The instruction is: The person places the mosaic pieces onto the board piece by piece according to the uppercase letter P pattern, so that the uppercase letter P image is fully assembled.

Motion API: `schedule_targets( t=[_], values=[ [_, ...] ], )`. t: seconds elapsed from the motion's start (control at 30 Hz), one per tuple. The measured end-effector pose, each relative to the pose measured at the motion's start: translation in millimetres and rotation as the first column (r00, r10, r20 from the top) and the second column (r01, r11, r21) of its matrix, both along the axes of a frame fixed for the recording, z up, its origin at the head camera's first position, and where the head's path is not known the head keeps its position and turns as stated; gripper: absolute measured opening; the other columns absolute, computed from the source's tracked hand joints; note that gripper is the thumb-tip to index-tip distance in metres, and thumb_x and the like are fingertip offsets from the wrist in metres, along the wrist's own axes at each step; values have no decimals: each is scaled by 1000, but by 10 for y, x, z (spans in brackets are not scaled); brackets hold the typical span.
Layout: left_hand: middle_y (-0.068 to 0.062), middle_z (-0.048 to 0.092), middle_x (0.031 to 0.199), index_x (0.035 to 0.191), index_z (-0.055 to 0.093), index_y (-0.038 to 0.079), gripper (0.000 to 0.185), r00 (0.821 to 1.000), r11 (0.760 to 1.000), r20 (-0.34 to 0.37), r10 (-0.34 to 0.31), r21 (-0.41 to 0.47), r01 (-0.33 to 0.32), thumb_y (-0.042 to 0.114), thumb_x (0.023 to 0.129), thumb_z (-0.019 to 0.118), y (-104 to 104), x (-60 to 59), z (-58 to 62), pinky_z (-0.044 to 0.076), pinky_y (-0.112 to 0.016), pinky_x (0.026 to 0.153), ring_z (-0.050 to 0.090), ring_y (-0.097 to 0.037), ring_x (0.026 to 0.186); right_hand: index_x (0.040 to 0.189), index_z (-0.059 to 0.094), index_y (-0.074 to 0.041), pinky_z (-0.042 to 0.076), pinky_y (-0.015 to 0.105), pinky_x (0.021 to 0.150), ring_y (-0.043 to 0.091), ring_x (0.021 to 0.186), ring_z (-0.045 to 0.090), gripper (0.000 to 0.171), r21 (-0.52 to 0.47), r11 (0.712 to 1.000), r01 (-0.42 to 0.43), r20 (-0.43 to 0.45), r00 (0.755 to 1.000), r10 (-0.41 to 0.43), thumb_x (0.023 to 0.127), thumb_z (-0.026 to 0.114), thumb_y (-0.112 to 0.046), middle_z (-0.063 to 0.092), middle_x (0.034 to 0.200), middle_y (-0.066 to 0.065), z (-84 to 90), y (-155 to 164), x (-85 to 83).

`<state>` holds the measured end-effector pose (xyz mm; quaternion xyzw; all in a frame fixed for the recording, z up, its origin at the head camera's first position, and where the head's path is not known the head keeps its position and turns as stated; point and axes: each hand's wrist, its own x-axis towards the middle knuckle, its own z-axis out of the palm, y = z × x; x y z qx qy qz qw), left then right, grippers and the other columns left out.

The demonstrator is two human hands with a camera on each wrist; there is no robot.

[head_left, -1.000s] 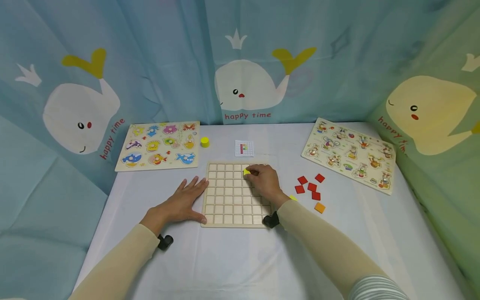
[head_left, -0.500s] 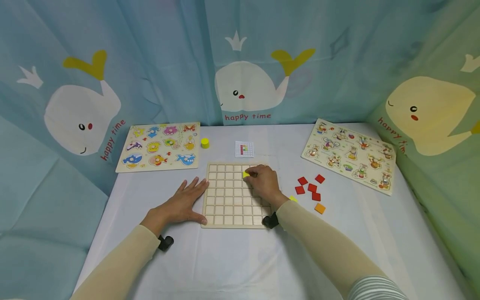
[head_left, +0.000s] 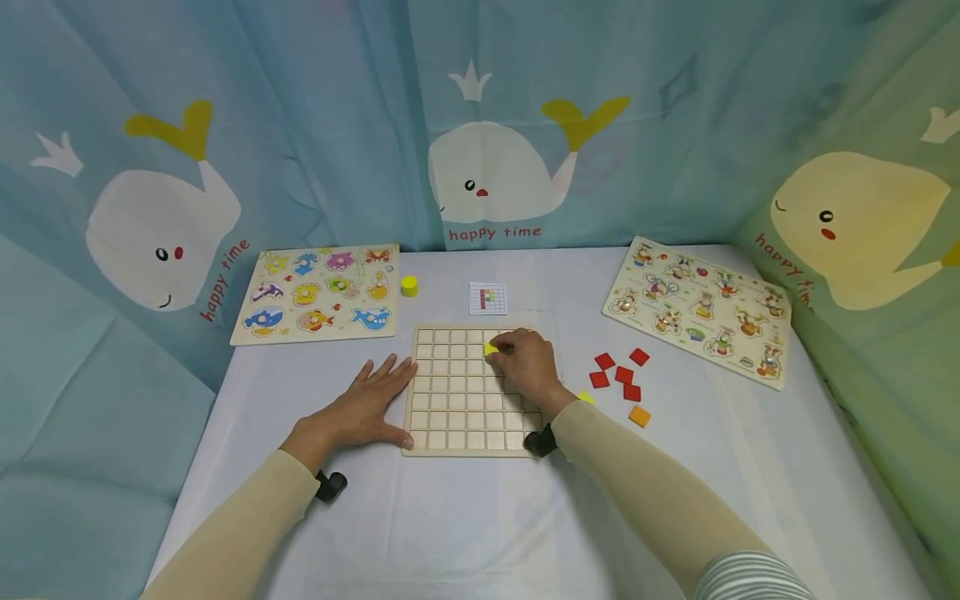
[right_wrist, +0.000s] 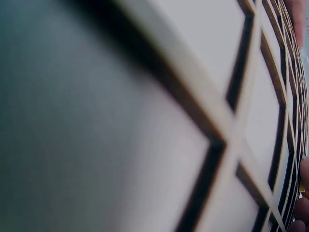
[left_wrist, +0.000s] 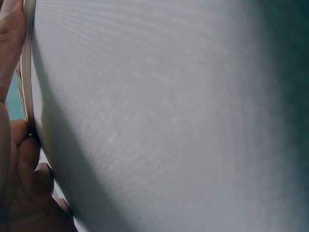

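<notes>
A wooden grid board (head_left: 459, 393) lies flat mid-table. My right hand (head_left: 527, 365) is over its upper right part, pinching a small yellow tile (head_left: 491, 349) at a cell in the second row from the top. Only a sliver of that tile (right_wrist: 302, 189) shows in the right wrist view, by the fingertips. My left hand (head_left: 369, 402) lies spread with straight fingers, its thumb and fingertips touching the board's left edge. Several red tiles (head_left: 624, 375) and an orange tile (head_left: 640, 416) lie to the right. Another yellow piece (head_left: 587, 398) is partly hidden behind the right sleeve.
Behind the board lies a white card (head_left: 488, 298) printed with a coloured grid. A round yellow piece (head_left: 409, 286) stands beside the sea-animal peg puzzle (head_left: 315, 293) at back left. A second peg puzzle (head_left: 700, 308) lies at back right. Whale-print curtains (head_left: 345, 125) enclose the table.
The yellow tile and the right fingertips have shifted very slightly to the left and toward me. My left hand keeps its place at the board's edge.
</notes>
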<state>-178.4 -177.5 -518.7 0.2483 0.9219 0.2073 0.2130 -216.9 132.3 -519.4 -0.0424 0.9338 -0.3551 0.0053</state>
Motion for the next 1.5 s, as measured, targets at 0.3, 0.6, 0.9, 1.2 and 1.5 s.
schedule_targets(
  t=[0.3, 0.6, 0.9, 1.2, 1.5],
  values=[
    [-6, 13, 178, 171, 16, 13, 132, 1000, 1000, -2, 3, -7, -3, 64, 73, 88, 6, 14, 13, -5, -54, 134, 1, -30, 166, 114, 81, -9, 44, 56, 110, 32, 119, 65, 24, 21, 1000, 9, -5, 1000, -9, 94, 81, -21, 77, 117, 10, -15, -14, 5],
    [-6, 13, 178, 171, 16, 13, 132, 1000, 1000, 4, 6, -3, -6, 64, 73, 88, 2, 16, 23, -5, -54, 134, 1, -31, 166, 114, 80, -9, 46, 53, 109, 31, 116, 66, 24, 0, 1000, 7, 13, 1000, -7, 93, 81, -20, 77, 116, 10, -1, 8, 9],
    [-6, 14, 178, 170, 17, 13, 132, 1000, 1000, 6, 11, 5, -11, 63, 72, 89, 12, 25, 21, -5, -55, 134, 2, -31, 166, 117, 79, -8, 56, 45, 99, 29, 111, 68, 25, -91, 996, 25, 88, 996, -17, 94, 80, -17, 74, 121, 11, 55, 27, 29],
    [-6, 13, 178, 170, 16, 13, 131, 1000, 1000, 8, 4, 10, -4, 62, 73, 89, -1, 21, 21, -6, -54, 134, 1, -31, 166, 118, 78, -8, 57, 45, 96, 28, 110, 68, 24, -104, 994, 28, 86, 996, -19, 97, 78, -20, 72, 124, 11, 52, 40, 27],
    [-4, 11, 179, 171, 15, 14, 130, 1000, 1000, 7, 0, 10, 0, 62, 74, 88, 1, 18, 8, -6, -53, 134, 0, -30, 166, 125, 75, -4, 52, 30, 74, 26, 94, 63, 29, -255, 965, 61, 118, 993, -31, 100, 73, -18, 70, 107, 11, 227, 250, 37]
  ],
)
